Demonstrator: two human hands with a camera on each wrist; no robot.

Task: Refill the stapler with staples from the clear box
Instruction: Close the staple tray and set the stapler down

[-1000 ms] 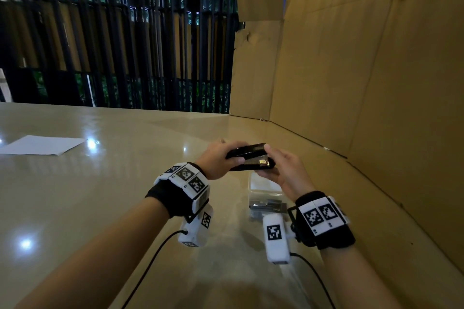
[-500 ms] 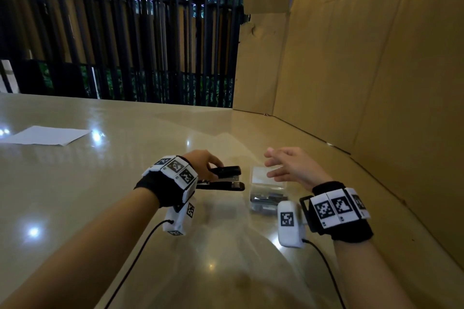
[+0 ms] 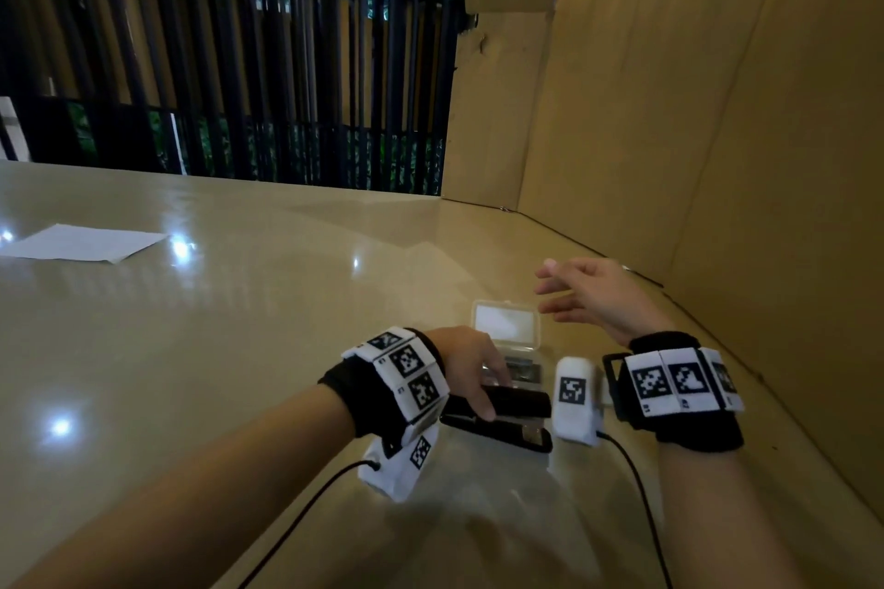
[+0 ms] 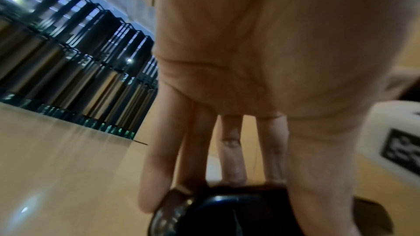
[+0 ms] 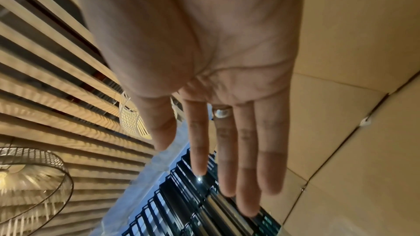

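Note:
The black stapler (image 3: 521, 403) lies on the table close to me, its metal front end pointing right. My left hand (image 3: 483, 390) grips it from above, fingers over the far side and thumb on the near side. In the left wrist view the fingers (image 4: 159, 168) reach down onto the stapler's dark top (image 4: 227, 213). Just beyond stands the clear box (image 3: 504, 323) with its lid open and staple strips (image 3: 521, 371) in the base. My right hand (image 3: 574, 292) hovers right of the box with fingers spread, and its palm (image 5: 227, 51) is empty.
A tall cardboard wall (image 3: 693, 134) runs along the right side of the glossy tan table (image 3: 239, 349). A white sheet of paper (image 3: 81, 243) lies far left. Black vertical bars (image 3: 239, 62) stand behind the table. Cables (image 3: 636, 493) trail from both wrist cameras.
Both hands held the stapler in the air a second ago. The right hand has let go and opened. The left hand has brought the stapler down and nearer, onto the table.

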